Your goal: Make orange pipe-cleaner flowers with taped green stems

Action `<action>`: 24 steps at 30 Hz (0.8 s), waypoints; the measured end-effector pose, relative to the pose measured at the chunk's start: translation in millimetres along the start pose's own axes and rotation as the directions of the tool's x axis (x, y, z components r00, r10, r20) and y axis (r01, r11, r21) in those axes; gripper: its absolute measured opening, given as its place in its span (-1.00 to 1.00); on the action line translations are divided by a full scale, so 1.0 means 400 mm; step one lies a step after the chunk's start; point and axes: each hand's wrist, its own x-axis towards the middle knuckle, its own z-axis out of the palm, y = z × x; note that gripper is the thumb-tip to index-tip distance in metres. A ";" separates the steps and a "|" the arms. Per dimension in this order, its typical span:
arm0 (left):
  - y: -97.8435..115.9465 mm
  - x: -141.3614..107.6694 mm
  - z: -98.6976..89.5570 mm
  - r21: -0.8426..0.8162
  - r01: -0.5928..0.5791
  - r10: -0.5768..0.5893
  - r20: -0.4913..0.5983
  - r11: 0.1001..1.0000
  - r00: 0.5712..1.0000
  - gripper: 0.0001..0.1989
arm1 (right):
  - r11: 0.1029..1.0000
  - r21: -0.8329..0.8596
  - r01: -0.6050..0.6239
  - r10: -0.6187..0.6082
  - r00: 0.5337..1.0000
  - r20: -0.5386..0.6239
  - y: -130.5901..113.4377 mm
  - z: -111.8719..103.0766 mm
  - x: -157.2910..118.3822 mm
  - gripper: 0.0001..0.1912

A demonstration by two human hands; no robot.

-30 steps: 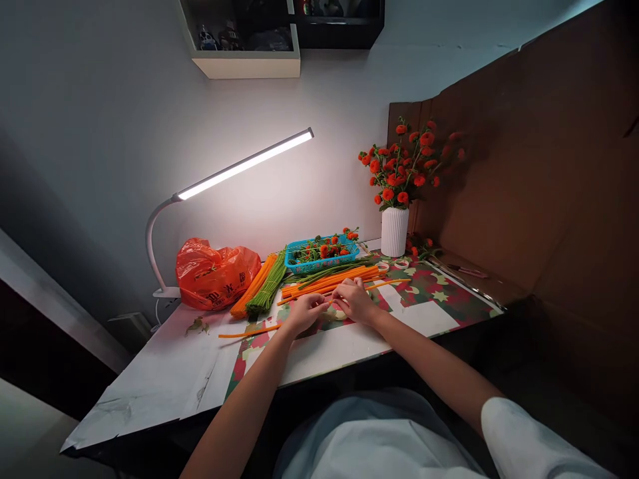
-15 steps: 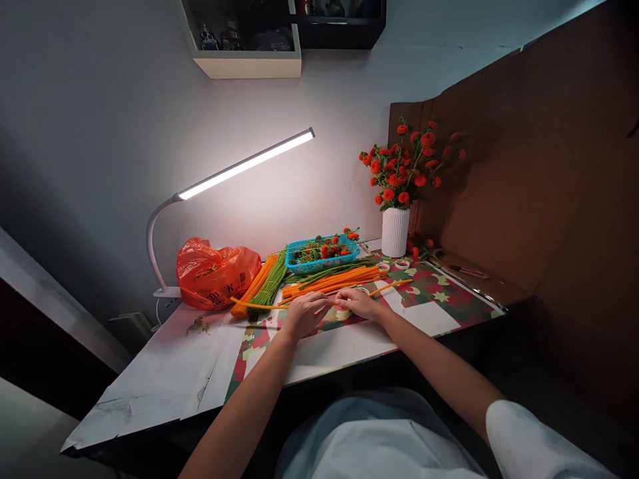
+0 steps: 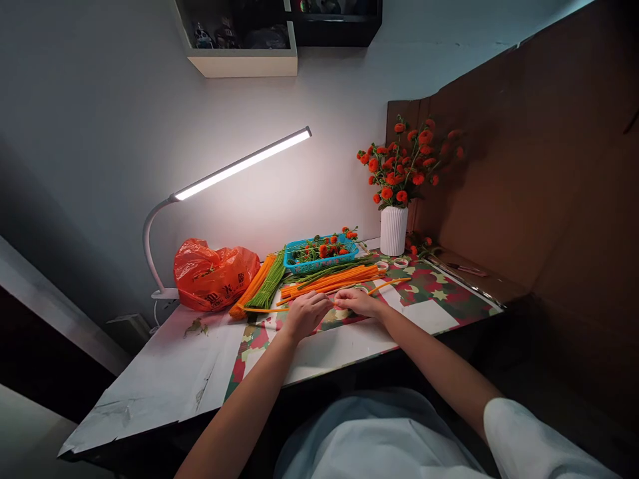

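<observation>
Close together over the patterned part of the table, my left hand [image 3: 306, 313] and my right hand [image 3: 357, 302] have their fingertips pinched almost end to end. An orange pipe cleaner [image 3: 264, 310] sticks out to the left from my left hand, which is closed on it. Another orange length [image 3: 392, 285] slants up to the right behind my right hand; whether it is the same pipe cleaner is hidden. My right fingers are pinched at the middle of the orange strand. Beyond them lies a pile of orange pipe cleaners [image 3: 344, 276]. A pale tape roll [image 3: 341, 313] sits under my right fingers.
A blue basket [image 3: 302, 268] holds orange flowers with green stems. Left of it are green pipe cleaners [image 3: 269, 283] and an orange plastic bag [image 3: 210, 279]. A white vase [image 3: 394, 231] of flowers stands at the back right. A lit lamp [image 3: 244, 163] hangs overhead.
The left end of the orange pipe cleaner has swung slightly lower and to the right. My hands stay pinched in nearly the same place, and the view has shifted a little.
</observation>
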 end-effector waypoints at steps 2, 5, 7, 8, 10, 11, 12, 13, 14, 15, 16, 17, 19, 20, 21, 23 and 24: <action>0.008 0.001 0.003 -0.041 0.062 -0.064 -0.032 0.997 0.997 -0.79 | 1.000 -0.029 0.007 -0.008 0.999 -0.031 -0.005 0.002 -0.001 -0.69; 0.021 0.002 0.010 -0.163 0.215 -0.229 -0.077 0.963 0.970 -0.82 | 0.994 -0.107 0.021 -0.032 0.994 -0.104 -0.017 0.009 -0.003 -0.75; 0.026 0.006 0.015 -0.277 0.335 -0.369 -0.081 0.901 0.926 -0.82 | 0.980 -0.196 0.038 -0.071 0.984 -0.165 -0.025 0.015 -0.004 -0.78; 0.026 0.009 0.018 -0.344 0.392 -0.438 -0.065 0.853 0.897 -0.80 | 0.966 -0.256 0.045 -0.099 0.975 -0.201 -0.030 0.019 -0.005 -0.80; 0.022 0.015 0.025 -0.494 0.491 -0.555 0.019 0.718 0.831 -0.76 | 0.914 -0.401 0.060 -0.179 0.947 -0.266 -0.038 0.025 -0.008 -0.82; 0.019 0.018 0.029 -0.570 0.533 -0.600 0.086 0.625 0.795 -0.73 | 0.876 -0.477 0.070 -0.228 0.932 -0.282 -0.042 0.027 -0.010 -0.83; 0.014 0.021 0.032 -0.636 0.568 -0.632 0.159 0.522 0.759 -0.71 | 0.832 -0.549 0.082 -0.279 0.917 -0.285 -0.046 0.029 -0.013 -0.85; 0.009 0.023 0.034 -0.687 0.594 -0.649 0.232 0.418 0.725 -0.69 | 0.783 -0.614 0.099 -0.326 0.906 -0.270 -0.050 0.031 -0.015 -0.86; 0.005 0.025 0.036 -0.721 0.614 -0.654 0.299 0.323 0.695 -0.67 | 0.733 -0.670 0.119 -0.367 0.898 -0.242 -0.053 0.032 -0.017 -0.86; 0.001 0.025 0.036 -0.737 0.630 -0.653 0.355 0.245 0.669 -0.67 | 0.686 -0.715 0.139 -0.399 0.892 -0.210 -0.056 0.032 -0.019 -0.86; -0.002 0.024 0.036 -0.738 0.646 -0.647 0.400 0.192 0.650 -0.66 | 0.644 -0.749 0.156 -0.424 0.888 -0.180 -0.058 0.033 -0.020 -0.85; -0.004 0.023 0.034 -0.730 0.662 -0.640 0.429 0.171 0.638 -0.65 | 0.614 -0.772 0.167 -0.440 0.884 -0.158 -0.059 0.034 -0.021 -0.83; -0.007 0.017 0.031 -0.699 0.675 -0.635 0.414 0.238 0.652 -0.65 | 0.599 -0.783 0.168 -0.447 0.881 -0.153 -0.058 0.035 -0.020 -0.82; -0.007 0.013 0.030 -0.673 0.658 -0.634 0.354 0.337 0.687 -0.66 | 0.615 -0.773 0.156 -0.439 0.882 -0.171 -0.057 0.035 -0.019 -0.83; -0.007 0.009 0.029 -0.629 0.620 -0.621 0.264 0.469 0.738 -0.68 | 0.642 -0.755 0.136 -0.421 0.885 -0.199 -0.054 0.034 -0.018 -0.83; -0.005 0.003 0.026 -0.467 0.488 -0.528 0.051 0.738 0.848 -0.77 | 0.712 -0.697 0.083 -0.366 0.892 -0.267 -0.049 0.033 -0.016 -0.84; -0.004 0.001 0.025 -0.364 0.412 -0.454 -0.034 0.835 0.891 -0.82 | 0.748 -0.661 0.060 -0.333 0.895 -0.296 -0.046 0.031 -0.015 -0.84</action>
